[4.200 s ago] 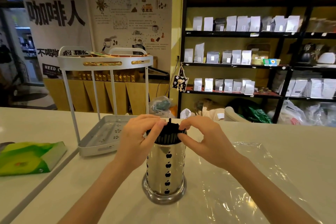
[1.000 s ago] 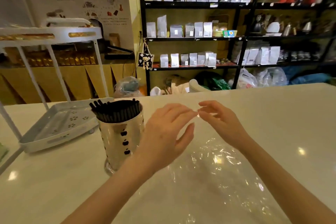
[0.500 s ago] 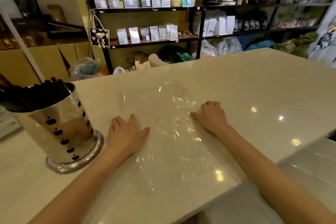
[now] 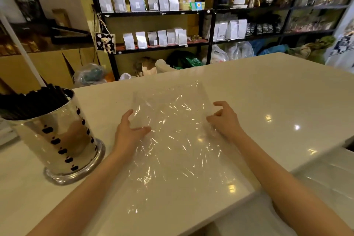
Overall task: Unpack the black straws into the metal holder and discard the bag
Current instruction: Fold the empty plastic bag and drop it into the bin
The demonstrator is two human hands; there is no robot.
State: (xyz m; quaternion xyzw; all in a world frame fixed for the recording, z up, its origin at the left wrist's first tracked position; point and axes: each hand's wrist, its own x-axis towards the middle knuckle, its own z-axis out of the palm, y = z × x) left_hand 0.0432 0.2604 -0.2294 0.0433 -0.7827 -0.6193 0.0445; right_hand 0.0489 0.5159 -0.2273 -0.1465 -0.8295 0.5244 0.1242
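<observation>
The shiny metal holder (image 4: 57,140) stands at the left of the white counter, packed with black straws (image 4: 28,101). A clear, crinkled plastic bag (image 4: 172,140) lies flat on the counter in front of me. My left hand (image 4: 128,130) rests on the bag's left edge, thumb raised and fingers curling onto the film. At the bag's right edge my right hand (image 4: 224,119) has its fingers bent and lifted, pinching at the plastic. Whether either hand truly grips the film is unclear.
The white counter (image 4: 268,92) ends in an edge at the lower right, with a lower white surface (image 4: 325,178) beyond it. Black shelves (image 4: 210,11) of pouches and kettles stand behind. A white rack post (image 4: 21,48) rises behind the holder.
Both hands went from the straws to the bag. Half a second ago they lay flat on the film; now their fingers curl up at its two side edges.
</observation>
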